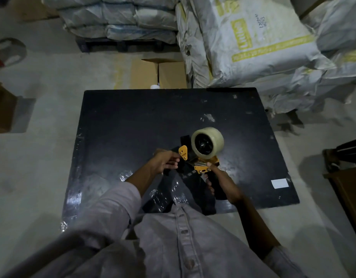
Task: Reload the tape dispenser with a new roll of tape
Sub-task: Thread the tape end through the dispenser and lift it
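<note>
The new roll of tape [215,135] is on the hub of the tape dispenser [201,168], sitting square and looking fully seated, so the big step reads as done. The dispenser is held up just above the black table [133,121], at its near right part, roll end away from the person.

The right hand [223,184] has its fingers wrapped round the black handle, with one finger stretched forward onto the yellow frame under the roll. The left hand [165,162] is at the front end, fingers loosely curled beside the yellow side plate [183,152]. Whether it pinches a tape end or only touches the black nose there, I cannot tell; it's too dark.

What looks to be left is the threading: free the tape's end, lead it past the roller and out to the cutter. No strip is visible running forward from the roll, so I'd call this a bit past halfway. Sacks [263,43] and a cardboard box [163,74] sit beyond the table.
</note>
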Available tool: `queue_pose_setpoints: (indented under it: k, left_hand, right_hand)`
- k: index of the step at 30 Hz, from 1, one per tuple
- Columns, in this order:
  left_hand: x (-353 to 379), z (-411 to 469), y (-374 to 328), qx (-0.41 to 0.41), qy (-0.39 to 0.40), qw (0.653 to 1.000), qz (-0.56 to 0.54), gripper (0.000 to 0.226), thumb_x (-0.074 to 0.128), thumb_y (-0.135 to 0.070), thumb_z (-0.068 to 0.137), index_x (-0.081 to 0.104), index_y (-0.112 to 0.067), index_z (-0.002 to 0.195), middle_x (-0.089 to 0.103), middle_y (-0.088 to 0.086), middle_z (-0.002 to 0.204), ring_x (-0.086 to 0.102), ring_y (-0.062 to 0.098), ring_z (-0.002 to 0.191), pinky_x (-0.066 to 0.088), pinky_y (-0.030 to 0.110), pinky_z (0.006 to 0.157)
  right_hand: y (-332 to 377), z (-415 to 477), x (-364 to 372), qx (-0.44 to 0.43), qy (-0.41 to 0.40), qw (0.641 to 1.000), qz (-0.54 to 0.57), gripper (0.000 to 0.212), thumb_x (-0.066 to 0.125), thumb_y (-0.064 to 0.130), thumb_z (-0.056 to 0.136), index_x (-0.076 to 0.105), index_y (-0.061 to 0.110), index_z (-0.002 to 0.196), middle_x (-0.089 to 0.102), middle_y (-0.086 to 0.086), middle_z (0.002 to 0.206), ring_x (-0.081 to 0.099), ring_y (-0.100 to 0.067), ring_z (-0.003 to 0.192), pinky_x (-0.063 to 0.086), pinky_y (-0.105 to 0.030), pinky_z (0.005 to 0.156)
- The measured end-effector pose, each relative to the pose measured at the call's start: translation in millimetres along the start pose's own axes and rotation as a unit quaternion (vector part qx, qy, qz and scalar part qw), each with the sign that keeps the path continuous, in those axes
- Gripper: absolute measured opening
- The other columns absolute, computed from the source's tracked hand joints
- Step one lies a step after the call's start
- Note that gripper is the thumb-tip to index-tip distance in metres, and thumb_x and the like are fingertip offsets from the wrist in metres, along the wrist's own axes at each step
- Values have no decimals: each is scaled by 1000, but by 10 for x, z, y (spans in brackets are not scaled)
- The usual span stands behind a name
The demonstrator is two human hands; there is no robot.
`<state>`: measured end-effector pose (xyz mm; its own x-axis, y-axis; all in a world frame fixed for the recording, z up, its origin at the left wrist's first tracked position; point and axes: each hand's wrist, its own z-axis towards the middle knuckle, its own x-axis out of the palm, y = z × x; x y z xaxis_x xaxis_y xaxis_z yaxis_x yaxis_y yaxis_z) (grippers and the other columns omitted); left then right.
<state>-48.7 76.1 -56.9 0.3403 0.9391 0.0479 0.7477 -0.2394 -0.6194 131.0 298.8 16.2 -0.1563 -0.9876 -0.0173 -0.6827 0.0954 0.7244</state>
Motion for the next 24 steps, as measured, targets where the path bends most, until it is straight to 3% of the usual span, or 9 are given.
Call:
queue_pose_setpoints:
  k: [4,7,13,15,17,20,24]
  left_hand:
    - [-2,118,34,58,-27,993,101,15,83,-2,95,77,11,93,73,17,72,65,23,51,58,34,46]
    - [-49,193,115,90,-48,982,159,23,89,-12,93,78,6,84,77,21,70,68,30,54,55,36,46]
    - [-88,187,134,128,-129,958,221,26,95,-22,85,77,-9,74,73,14,55,71,30,44,49,27,36]
    - [-132,185,162,122,-150,957,214,30,98,-26,84,74,-11,74,73,12,54,70,24,41,48,26,34]
    - [-146,192,206,127,-163,958,199,34,98,-27,85,69,-10,77,73,11,56,70,22,41,47,26,33]
    - [-143,203,236,130,-176,959,182,35,96,-27,88,65,-13,81,75,13,61,74,25,45,52,30,36]
    - [-162,223,239,122,-187,957,187,38,99,-28,85,64,-15,79,77,12,63,77,27,49,63,41,49]
  right_hand:
    - [-135,105,112,-21,-41,999,-19,62,67,74,97,69,12,97,58,-11,78,48,-24,59,38,-34,56]
    - [-238,205,186,-24,-61,997,-46,63,66,72,99,70,9,102,58,-10,79,50,-24,63,43,-34,55]
    - [-388,248,352,-32,-71,994,-70,56,61,73,102,67,17,101,56,-2,74,49,-14,58,40,-30,54]
    - [-443,234,400,-49,-71,991,-105,40,59,67,106,69,29,100,64,17,68,55,2,60,41,-21,60]
    - [-490,221,458,-62,-69,984,-150,36,56,67,107,72,35,113,74,29,81,67,10,76,48,-16,72]
    - [-541,238,520,-69,-74,979,-177,63,52,82,101,72,32,134,82,12,116,74,-4,112,59,-32,97]
    - [-591,297,507,-63,-83,976,-193,76,49,93,94,72,33,135,81,6,121,75,-13,117,61,-46,106]
